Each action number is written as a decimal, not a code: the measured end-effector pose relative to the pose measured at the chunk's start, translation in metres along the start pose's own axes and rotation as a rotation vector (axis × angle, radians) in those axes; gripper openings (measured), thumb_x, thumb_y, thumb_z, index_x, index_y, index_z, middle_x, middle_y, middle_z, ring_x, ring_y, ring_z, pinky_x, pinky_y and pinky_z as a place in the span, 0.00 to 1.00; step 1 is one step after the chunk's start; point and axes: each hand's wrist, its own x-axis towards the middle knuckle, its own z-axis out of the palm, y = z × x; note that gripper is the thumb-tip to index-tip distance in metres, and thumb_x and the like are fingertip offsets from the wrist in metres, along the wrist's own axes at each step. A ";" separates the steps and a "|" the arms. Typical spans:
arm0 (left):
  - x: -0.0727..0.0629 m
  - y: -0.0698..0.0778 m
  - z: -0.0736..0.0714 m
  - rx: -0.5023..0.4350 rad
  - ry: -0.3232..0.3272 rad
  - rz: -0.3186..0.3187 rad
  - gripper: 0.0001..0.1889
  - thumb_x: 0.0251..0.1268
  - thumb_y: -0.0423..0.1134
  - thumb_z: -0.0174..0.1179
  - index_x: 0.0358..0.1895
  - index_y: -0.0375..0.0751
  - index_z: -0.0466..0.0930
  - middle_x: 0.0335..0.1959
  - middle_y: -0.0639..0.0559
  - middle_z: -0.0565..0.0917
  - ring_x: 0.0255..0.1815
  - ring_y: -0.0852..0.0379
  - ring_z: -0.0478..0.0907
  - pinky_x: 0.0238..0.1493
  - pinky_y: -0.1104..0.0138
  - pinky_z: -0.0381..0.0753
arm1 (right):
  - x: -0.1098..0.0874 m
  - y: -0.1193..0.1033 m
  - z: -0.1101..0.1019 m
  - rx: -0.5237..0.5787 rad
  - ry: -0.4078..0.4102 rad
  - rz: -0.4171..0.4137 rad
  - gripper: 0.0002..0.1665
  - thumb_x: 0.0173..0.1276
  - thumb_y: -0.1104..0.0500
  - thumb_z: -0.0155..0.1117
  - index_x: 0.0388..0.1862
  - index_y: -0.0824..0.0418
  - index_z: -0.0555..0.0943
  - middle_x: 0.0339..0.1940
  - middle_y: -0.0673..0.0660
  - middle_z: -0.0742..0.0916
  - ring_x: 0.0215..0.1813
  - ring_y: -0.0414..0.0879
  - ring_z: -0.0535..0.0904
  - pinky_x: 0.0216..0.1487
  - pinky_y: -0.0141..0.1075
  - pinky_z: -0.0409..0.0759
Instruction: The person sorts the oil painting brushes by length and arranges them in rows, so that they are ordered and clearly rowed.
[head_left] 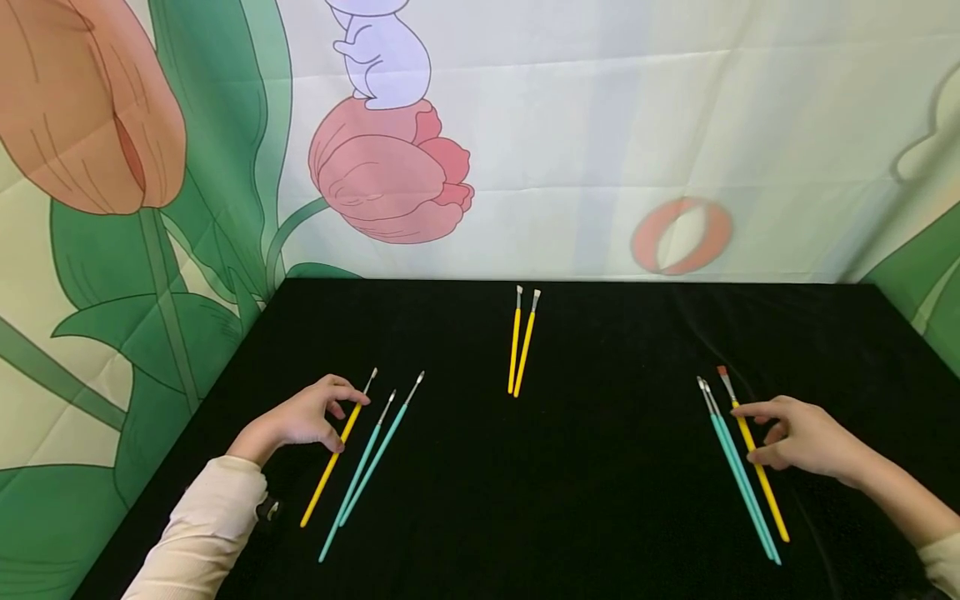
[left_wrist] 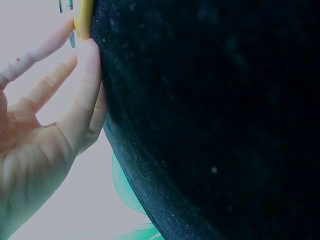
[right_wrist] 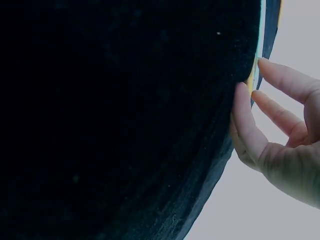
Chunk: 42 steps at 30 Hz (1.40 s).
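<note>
At the left, my left hand (head_left: 311,412) has thumb and index finger spread along a yellow-handled paintbrush (head_left: 322,490), their tips at its handle. Just right of it lie two teal-handled paintbrushes (head_left: 385,442), their handles crossing low down. Over on the right, my right hand (head_left: 806,442) likewise sets its thumb and index fingertips, apart, at a yellow-handled paintbrush (head_left: 772,504) with reddish bristles. Two teal-handled paintbrushes (head_left: 738,467) lie close together on its left. Both wrist views show the fingers (left_wrist: 89,65) (right_wrist: 245,110) at a yellow handle; how firm the contact is cannot be told.
Two more yellow-handled paintbrushes (head_left: 524,350) lie at the back middle of the black-covered table (head_left: 585,500). Behind it hangs a pale cloth backdrop (head_left: 555,167) printed with tulips and leaves.
</note>
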 end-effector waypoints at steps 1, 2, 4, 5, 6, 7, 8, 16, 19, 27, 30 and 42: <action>0.000 0.000 0.000 -0.004 -0.002 0.000 0.33 0.32 0.21 0.68 0.53 0.34 0.74 0.55 0.35 0.61 0.45 0.43 0.68 0.33 0.62 0.77 | 0.001 0.001 0.001 0.001 -0.005 0.006 0.38 0.50 0.62 0.68 0.60 0.74 0.67 0.47 0.72 0.69 0.31 0.45 0.78 0.28 0.34 0.79; 0.000 0.000 0.000 -0.008 -0.003 0.000 0.33 0.32 0.21 0.68 0.53 0.34 0.74 0.55 0.35 0.61 0.45 0.43 0.69 0.33 0.62 0.77 | 0.001 0.001 0.001 -0.003 -0.007 0.011 0.38 0.50 0.62 0.68 0.59 0.74 0.67 0.47 0.72 0.69 0.31 0.46 0.78 0.28 0.34 0.79; 0.000 0.000 0.000 -0.018 -0.007 -0.001 0.33 0.32 0.20 0.67 0.53 0.33 0.74 0.55 0.35 0.61 0.44 0.43 0.69 0.33 0.63 0.77 | 0.002 0.002 0.002 -0.013 -0.014 0.021 0.37 0.49 0.62 0.68 0.58 0.74 0.68 0.47 0.72 0.69 0.31 0.46 0.78 0.28 0.35 0.79; 0.000 0.000 0.000 -0.023 -0.008 0.000 0.34 0.31 0.20 0.67 0.53 0.33 0.74 0.55 0.35 0.60 0.44 0.43 0.69 0.32 0.63 0.77 | 0.003 0.002 0.002 -0.019 -0.017 0.024 0.37 0.49 0.63 0.68 0.58 0.73 0.68 0.47 0.72 0.69 0.30 0.46 0.78 0.27 0.35 0.79; 0.000 0.000 0.000 -0.029 -0.009 -0.001 0.34 0.31 0.19 0.66 0.53 0.33 0.74 0.54 0.35 0.60 0.43 0.44 0.70 0.32 0.63 0.77 | 0.004 0.002 0.002 -0.023 -0.019 0.025 0.36 0.49 0.63 0.68 0.58 0.74 0.69 0.47 0.72 0.70 0.29 0.46 0.78 0.27 0.35 0.79; 0.000 0.000 0.000 -0.037 -0.011 -0.003 0.34 0.31 0.19 0.66 0.53 0.33 0.74 0.54 0.35 0.60 0.43 0.44 0.70 0.31 0.63 0.77 | 0.004 0.002 0.002 -0.026 -0.021 0.026 0.35 0.49 0.64 0.67 0.57 0.74 0.69 0.46 0.72 0.70 0.28 0.46 0.78 0.27 0.35 0.79; 0.000 0.000 0.000 -0.042 -0.012 -0.005 0.34 0.31 0.19 0.65 0.54 0.33 0.74 0.54 0.35 0.60 0.42 0.45 0.70 0.31 0.63 0.77 | 0.005 0.001 0.001 -0.029 -0.023 0.029 0.35 0.48 0.65 0.66 0.57 0.74 0.69 0.46 0.72 0.70 0.28 0.46 0.78 0.26 0.35 0.79; 0.000 0.002 0.000 -0.068 -0.018 -0.030 0.36 0.30 0.15 0.61 0.55 0.33 0.72 0.52 0.35 0.61 0.36 0.50 0.73 0.29 0.64 0.77 | 0.008 0.000 0.000 -0.031 -0.021 0.041 0.31 0.49 0.67 0.64 0.54 0.76 0.70 0.44 0.71 0.71 0.26 0.46 0.78 0.25 0.35 0.79; 0.001 0.003 0.000 -0.071 -0.016 -0.033 0.36 0.30 0.14 0.60 0.55 0.32 0.72 0.52 0.34 0.61 0.34 0.51 0.73 0.29 0.64 0.78 | 0.007 0.000 0.000 -0.043 -0.013 0.040 0.30 0.50 0.65 0.66 0.52 0.75 0.70 0.43 0.70 0.72 0.26 0.46 0.79 0.25 0.34 0.79; 0.000 0.005 0.000 -0.059 -0.003 -0.040 0.36 0.31 0.14 0.60 0.56 0.30 0.72 0.53 0.33 0.60 0.34 0.51 0.74 0.30 0.64 0.78 | 0.007 -0.001 -0.003 -0.027 -0.002 0.062 0.28 0.49 0.68 0.63 0.51 0.76 0.70 0.43 0.71 0.73 0.29 0.46 0.79 0.26 0.35 0.80; 0.000 0.004 0.000 -0.083 -0.009 -0.040 0.36 0.33 0.14 0.58 0.58 0.30 0.70 0.54 0.32 0.61 0.33 0.52 0.74 0.29 0.64 0.78 | 0.006 0.000 -0.005 0.009 -0.009 0.050 0.30 0.51 0.68 0.63 0.53 0.78 0.69 0.43 0.72 0.74 0.31 0.47 0.79 0.28 0.36 0.80; 0.003 0.000 -0.007 -0.127 0.023 0.046 0.37 0.37 0.14 0.54 0.61 0.26 0.64 0.42 0.35 0.72 0.36 0.50 0.71 0.30 0.65 0.78 | -0.001 0.000 -0.016 0.075 0.008 0.017 0.32 0.53 0.67 0.61 0.57 0.78 0.67 0.47 0.74 0.73 0.33 0.48 0.79 0.31 0.37 0.80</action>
